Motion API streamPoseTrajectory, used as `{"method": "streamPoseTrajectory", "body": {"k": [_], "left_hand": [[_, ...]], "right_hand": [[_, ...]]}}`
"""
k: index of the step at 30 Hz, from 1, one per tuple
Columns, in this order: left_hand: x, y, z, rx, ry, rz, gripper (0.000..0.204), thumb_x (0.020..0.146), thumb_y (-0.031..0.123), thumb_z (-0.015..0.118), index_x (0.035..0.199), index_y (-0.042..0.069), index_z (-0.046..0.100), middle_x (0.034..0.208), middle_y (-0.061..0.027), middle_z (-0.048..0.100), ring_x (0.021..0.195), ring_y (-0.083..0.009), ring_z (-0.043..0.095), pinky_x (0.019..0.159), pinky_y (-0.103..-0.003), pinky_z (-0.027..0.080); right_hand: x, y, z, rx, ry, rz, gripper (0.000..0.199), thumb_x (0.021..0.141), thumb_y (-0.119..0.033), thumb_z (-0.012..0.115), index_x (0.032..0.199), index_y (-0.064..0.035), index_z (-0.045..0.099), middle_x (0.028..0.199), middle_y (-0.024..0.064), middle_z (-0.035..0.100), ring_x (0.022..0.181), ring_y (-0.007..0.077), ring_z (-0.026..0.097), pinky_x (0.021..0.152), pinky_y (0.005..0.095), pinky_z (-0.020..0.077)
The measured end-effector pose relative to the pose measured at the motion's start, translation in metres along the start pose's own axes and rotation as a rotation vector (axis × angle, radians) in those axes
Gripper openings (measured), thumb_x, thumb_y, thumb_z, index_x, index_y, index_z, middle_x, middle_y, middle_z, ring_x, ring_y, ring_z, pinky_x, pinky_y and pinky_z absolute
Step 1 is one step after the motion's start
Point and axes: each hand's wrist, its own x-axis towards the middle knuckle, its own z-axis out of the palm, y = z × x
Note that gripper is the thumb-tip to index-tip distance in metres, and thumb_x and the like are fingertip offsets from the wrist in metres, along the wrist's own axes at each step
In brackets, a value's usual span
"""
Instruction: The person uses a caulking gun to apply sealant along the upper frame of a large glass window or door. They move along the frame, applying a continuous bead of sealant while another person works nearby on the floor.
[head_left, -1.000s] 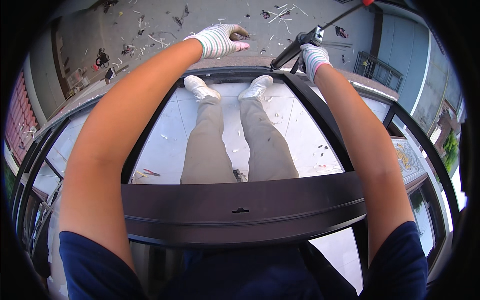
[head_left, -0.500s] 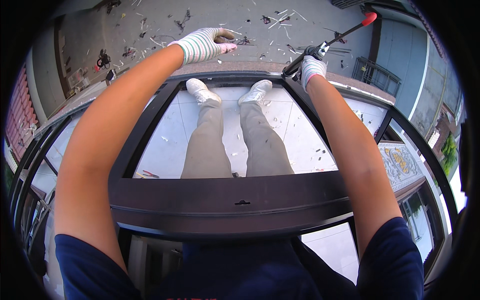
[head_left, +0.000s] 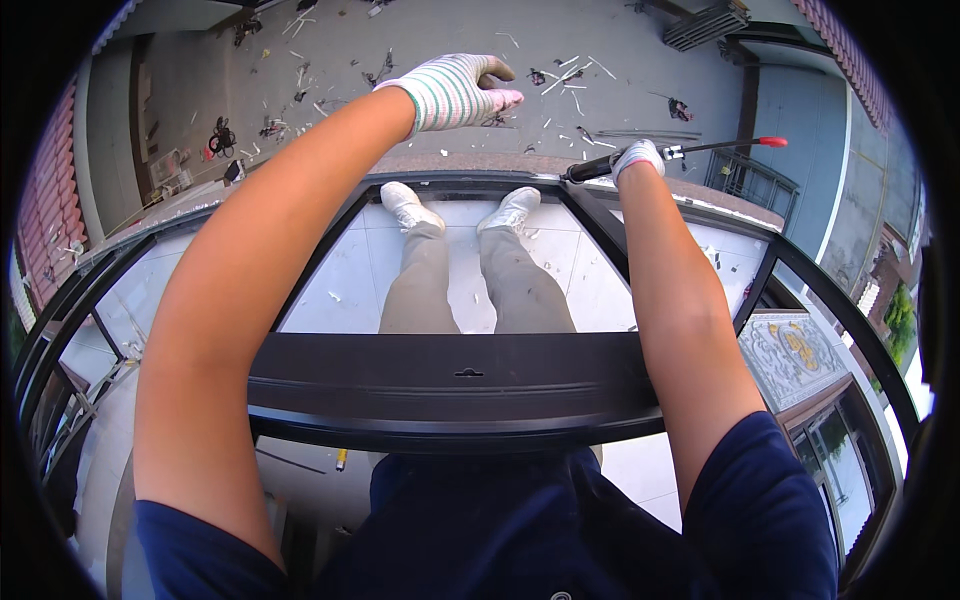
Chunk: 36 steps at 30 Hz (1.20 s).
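Observation:
My right hand (head_left: 638, 158), in a striped white glove, is wrapped around a caulking gun (head_left: 592, 171). The dark barrel points left, by the far right corner of a dark window frame (head_left: 460, 355). Out to the right runs the gun's thin rod, ending in a red tip (head_left: 773, 142). My right hand hides the gun's handle and trigger. At the left, my gloved left hand (head_left: 455, 92) hovers beyond the frame's far edge, empty, with thumb and fingers apart and slightly bent. Below it my white shoes show through the frame's opening.
A stone ledge (head_left: 480, 163) lies just past the frame. Far below, scraps litter the grey ground (head_left: 400, 30). Light floor tiles (head_left: 330, 290) show inside the frame. A carved panel (head_left: 795, 350) stands at the right, and red roof tiles (head_left: 45, 190) at the left.
The caulking gun has turned in my right hand: its rod, earlier slanting up to the right, now lies nearly level. My left hand has shifted right, still empty. The view has moved slightly.

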Motion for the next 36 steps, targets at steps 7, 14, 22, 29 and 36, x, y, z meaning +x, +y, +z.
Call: {"method": "streamPoseTrajectory", "body": {"k": [7,14,22,29,36], "left_hand": [[-0.017,0.071,-0.007,-0.027,0.154,0.003,0.059,0.094,0.043,0.062,0.135,0.003,0.053,0.122,-0.0132,0.068,0.108,-0.0229,0.066,0.095,-0.032,0.05],[-0.099,0.149,-0.002,-0.114,0.289,0.014,0.06,0.093,0.043,0.063,0.138,0.005,0.052,0.13,-0.0152,0.063,0.115,-0.0267,0.063,0.1,-0.033,0.048],[-0.257,0.152,0.056,0.06,0.391,-0.04,0.055,0.09,0.043,0.066,0.133,0.01,0.057,0.129,-0.0182,0.061,0.122,-0.0344,0.056,0.106,-0.039,0.043],[-0.371,0.121,0.124,0.289,0.602,0.144,0.053,0.088,0.037,0.069,0.129,0.006,0.057,0.127,-0.0166,0.06,0.129,-0.0374,0.048,0.115,-0.049,0.03],[-0.453,0.09,0.161,0.126,0.752,0.341,0.052,0.088,0.028,0.071,0.13,0.004,0.055,0.129,-0.0198,0.058,0.127,-0.0384,0.05,0.109,-0.046,0.038]], "right_hand": [[-0.055,0.016,-0.018,2.108,0.287,0.689,0.035,0.09,-0.041,0.065,0.084,-0.0096,0.054,0.062,0.0034,0.05,0.049,0.0163,0.047,0.044,0.0332,0.0383],[-0.173,0.029,-0.096,2.489,0.37,0.316,0.067,0.091,-0.069,0.048,0.084,-0.0037,0.058,0.055,0.0039,0.05,0.041,0.0158,0.046,0.039,0.0336,0.0403],[-0.246,0.01,-0.097,2.253,0.559,-0.059,0.036,0.089,-0.036,0.073,0.077,-0.0079,0.054,0.053,0.0029,0.051,0.035,0.0164,0.045,0.034,0.0321,0.0358],[-0.402,-0.004,-0.089,2.19,0.648,-0.299,0.043,0.089,-0.047,0.069,0.086,-0.0057,0.06,0.054,0.0014,0.05,0.038,0.0135,0.048,0.035,0.0317,0.0387],[-0.587,0.018,0.014,2.174,0.638,-0.684,0.056,0.094,-0.065,0.048,0.081,-0.0108,0.052,0.055,0.0014,0.048,0.037,0.0123,0.045,0.034,0.0271,0.034]]}}
